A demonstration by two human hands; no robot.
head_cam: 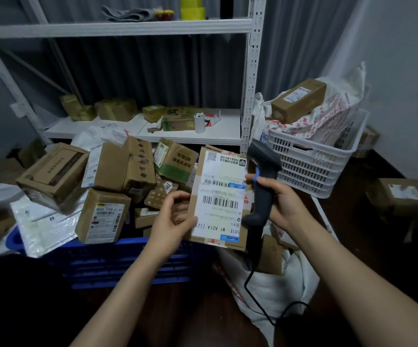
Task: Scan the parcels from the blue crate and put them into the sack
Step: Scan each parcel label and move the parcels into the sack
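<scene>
My left hand (175,221) grips the left edge of a flat cardboard parcel (219,196), whose white barcode label faces me. It hangs above the blue crate (117,264), which is heaped with several brown parcels (117,171). My right hand (281,199) holds a dark handheld scanner (263,186) by its grip, right beside the parcel; its cable runs down past the sack. The white sack (278,284) sits open low on the right, with brown parcels inside.
A white metal shelf (152,128) behind the crate carries small boxes and a white cup. A white plastic basket (313,159) at the right holds bags and a long box. More boxes lie on the dark floor at far right. White mailers lie at left.
</scene>
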